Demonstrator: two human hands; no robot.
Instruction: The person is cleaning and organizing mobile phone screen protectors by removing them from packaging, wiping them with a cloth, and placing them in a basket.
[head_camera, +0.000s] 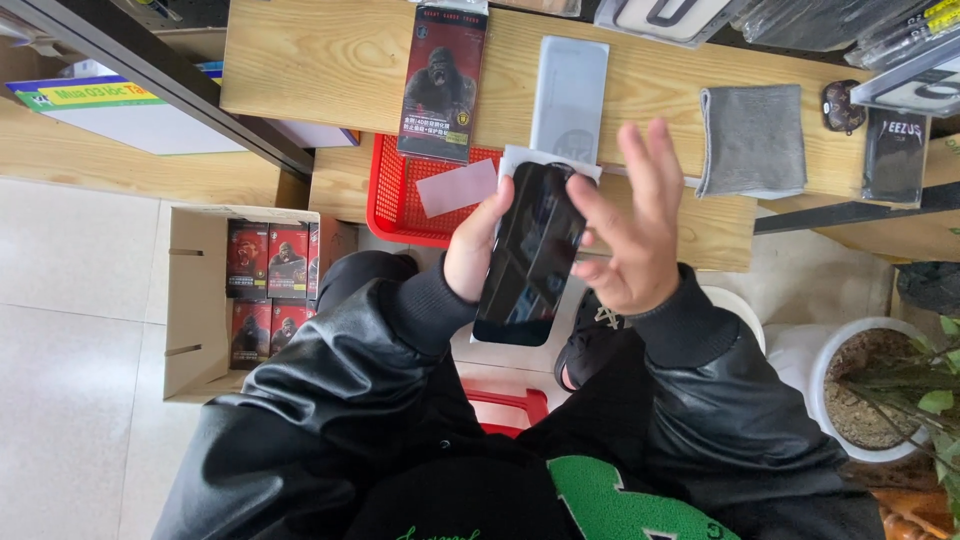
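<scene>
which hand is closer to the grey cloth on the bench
Right. The right hand is raised just left of and below the grey cloth; the left hand grips the phone, farther left.

Black phone (530, 255), red basket (395, 195), grey cloth (752, 140), possibly microfibre

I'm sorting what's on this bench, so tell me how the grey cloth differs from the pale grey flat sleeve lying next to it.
The grey cloth is soft and folded, with a rumpled lower edge; the pale grey flat sleeve is smooth and stiff-looking. The cloth is nearly square, the sleeve a tall narrow rectangle. The cloth is a darker grey, the sleeve lighter and faintly bluish. Both lie flat on the wooden bench, untouched by either hand.
</scene>
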